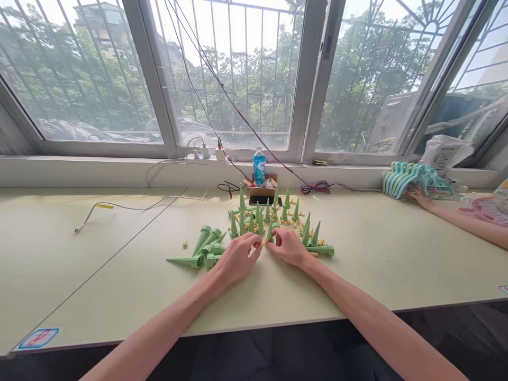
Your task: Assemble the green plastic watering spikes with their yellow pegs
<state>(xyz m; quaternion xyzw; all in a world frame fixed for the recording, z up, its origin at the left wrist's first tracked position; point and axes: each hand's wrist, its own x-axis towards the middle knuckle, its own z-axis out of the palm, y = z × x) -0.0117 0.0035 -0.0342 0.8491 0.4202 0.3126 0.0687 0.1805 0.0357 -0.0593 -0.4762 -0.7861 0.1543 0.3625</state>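
Observation:
Many green plastic cone spikes [262, 217] stand upright on the pale table [119, 275], with small yellow pieces [296, 214] scattered among them. Several more green cones [202, 248] lie flat on their sides to the left. My left hand [238, 257] and my right hand [289, 246] meet at the near edge of the group, fingers curled. Between them they pinch a green cone [270, 232] and a small yellow piece [264, 242].
A blue bottle [259, 166], a small cardboard box [262, 188] and a dark phone [264, 201] sit behind the cones. Cables [317, 186] run along the sill. Another person's hand [418, 196] rests on stacked teal hangers [413, 179] at the right.

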